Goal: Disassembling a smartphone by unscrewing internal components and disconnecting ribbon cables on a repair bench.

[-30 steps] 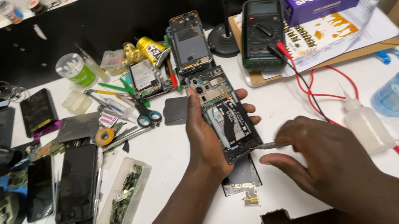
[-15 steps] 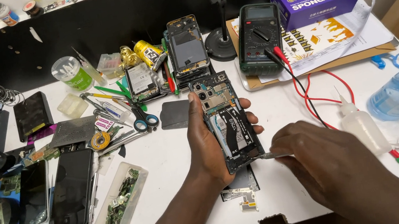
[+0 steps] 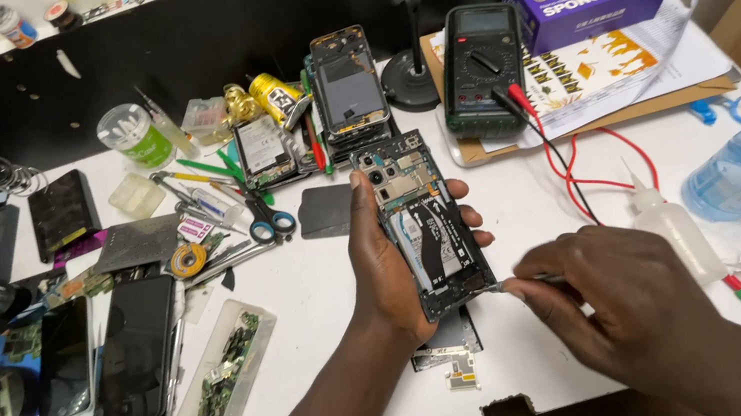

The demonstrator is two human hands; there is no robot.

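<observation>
- The opened phone already has its back cover off: circuit board, camera modules and a dark battery area lie bare. By the look of it, the work is partway through, with the inner parts seated in the frame.
- The left hand wraps the phone from its left side, fingers curled round the far edge, holding it above the middle of the white surface, toward the near edge.
- The right hand pinches a thin metal tool, tip at the phone's lower right corner.
- The phone's long axis runs from near edge to far edge, camera end pointing away, slightly tilted left.
- A multimeter stands toward the far edge.
</observation>
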